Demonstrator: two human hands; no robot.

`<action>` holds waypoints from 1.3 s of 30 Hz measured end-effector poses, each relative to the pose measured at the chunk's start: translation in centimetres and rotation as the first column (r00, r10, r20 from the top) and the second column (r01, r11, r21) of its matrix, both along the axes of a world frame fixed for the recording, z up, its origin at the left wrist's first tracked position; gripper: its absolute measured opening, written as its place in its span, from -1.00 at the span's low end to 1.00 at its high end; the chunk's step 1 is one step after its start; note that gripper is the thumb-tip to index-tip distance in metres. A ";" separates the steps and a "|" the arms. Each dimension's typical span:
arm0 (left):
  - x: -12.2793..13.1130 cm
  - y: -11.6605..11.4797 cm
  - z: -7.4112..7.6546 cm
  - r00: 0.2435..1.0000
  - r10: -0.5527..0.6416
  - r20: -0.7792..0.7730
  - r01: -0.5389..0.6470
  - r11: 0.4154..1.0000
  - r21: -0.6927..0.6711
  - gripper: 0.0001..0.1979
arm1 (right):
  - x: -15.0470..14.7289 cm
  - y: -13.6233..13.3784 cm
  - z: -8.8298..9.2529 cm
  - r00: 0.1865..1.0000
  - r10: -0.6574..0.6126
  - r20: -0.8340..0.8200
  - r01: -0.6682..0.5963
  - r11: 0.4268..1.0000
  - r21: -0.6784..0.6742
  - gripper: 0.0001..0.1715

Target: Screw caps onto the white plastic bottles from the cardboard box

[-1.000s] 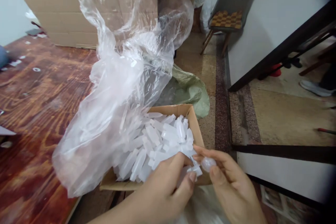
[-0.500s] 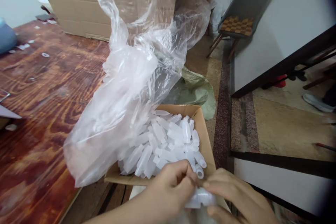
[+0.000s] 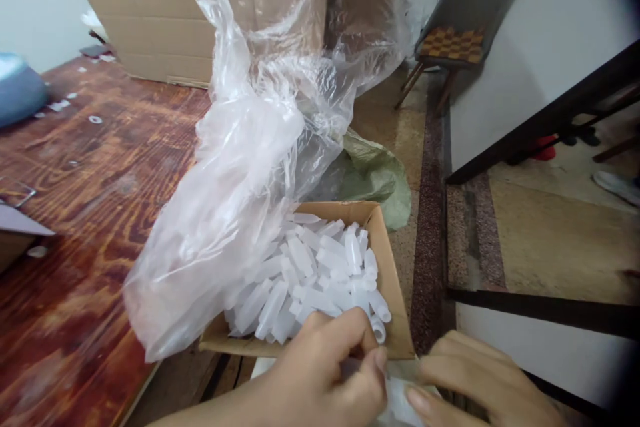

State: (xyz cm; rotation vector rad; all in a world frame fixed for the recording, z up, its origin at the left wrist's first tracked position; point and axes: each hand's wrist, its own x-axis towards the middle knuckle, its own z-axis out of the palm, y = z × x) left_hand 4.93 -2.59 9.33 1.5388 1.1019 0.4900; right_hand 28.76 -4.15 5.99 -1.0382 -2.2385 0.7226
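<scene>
My left hand [image 3: 340, 373] is closed in a pinch at the near edge of a cardboard box [image 3: 393, 280]; what its fingers hold is hidden. Just right of it, a translucent white plastic piece [image 3: 399, 401] shows at the bottom of the view. Over the right side of that piece is my right hand [image 3: 480, 380], slightly blurred, its thumb near or touching it and its fingers apart. In the box lies a heap of translucent white plastic bottles or tubes [image 3: 300, 260] with tapered ends. One of them turns its round open end [image 3: 379, 330] towards me.
A clear plastic bag [image 3: 220, 213] drapes over the box's left side, in front of a large carton [image 3: 160, 20]. Left is a reddish wooden table [image 3: 100, 187] with small white scraps. Beyond lie a green sack [image 3: 383, 177] and a grey chair [image 3: 470, 7].
My right hand has shifted right and slightly down, away from the left. My left hand has moved slightly right. Less of the white plastic between them shows. The view has shifted slightly.
</scene>
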 end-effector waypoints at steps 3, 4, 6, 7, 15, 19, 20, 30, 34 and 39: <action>0.5 0.2 -0.1 1.000 -0.003 -0.006 0.003 1.000 -0.024 -0.77 | -0.1 0.3 0.2 0.990 0.133 0.049 -0.136 0.989 0.051 -0.52; 0.7 0.3 -0.1 1.000 -0.006 -0.006 0.006 0.999 -0.032 -0.77 | -0.3 0.3 0.4 0.991 0.125 0.043 -0.129 0.987 0.091 -0.53; 1.1 0.7 -0.2 1.000 -0.021 0.003 0.021 0.999 -0.046 -0.76 | -1.0 0.4 0.7 0.997 0.082 0.006 -0.082 0.982 0.173 -0.64; 1.4 0.8 -0.3 1.000 -0.025 0.002 0.025 0.999 -0.044 -0.75 | -1.4 0.3 0.8 0.997 0.079 -0.005 -0.077 0.980 0.183 -0.70; 2.4 1.0 -1.6 0.963 -0.064 -0.262 0.248 0.593 0.766 -0.77 | -2.7 0.9 -0.4 0.969 -0.183 -0.165 0.054 0.810 -0.584 -0.47; 1.8 5.6 -1.9 0.884 0.030 -0.466 0.395 0.483 0.781 -0.74 | -2.4 3.1 -0.6 0.913 -0.350 -0.211 0.106 0.703 -0.704 -0.47; 1.6 7.5 -2.0 0.852 0.133 -0.507 0.387 0.492 0.780 -0.72 | -2.4 3.8 -0.5 0.915 -0.357 -0.189 0.164 0.756 -0.634 -0.52; -1.1 14.3 -4.0 0.564 0.466 -0.682 0.313 0.644 0.698 -0.74 | -6.2 8.5 -3.3 0.779 0.180 0.601 -0.306 0.945 0.113 -0.68; -4.3 12.7 -5.0 0.520 0.460 -0.720 0.335 0.666 0.667 -0.74 | -8.2 9.1 -4.3 0.734 0.229 0.639 -0.343 0.937 0.058 -0.68; -10.0 14.6 -5.0 0.363 0.561 -0.744 0.257 0.707 0.658 -0.68 | -9.2 8.9 -3.9 0.679 0.307 0.667 -0.361 0.931 -0.061 -0.69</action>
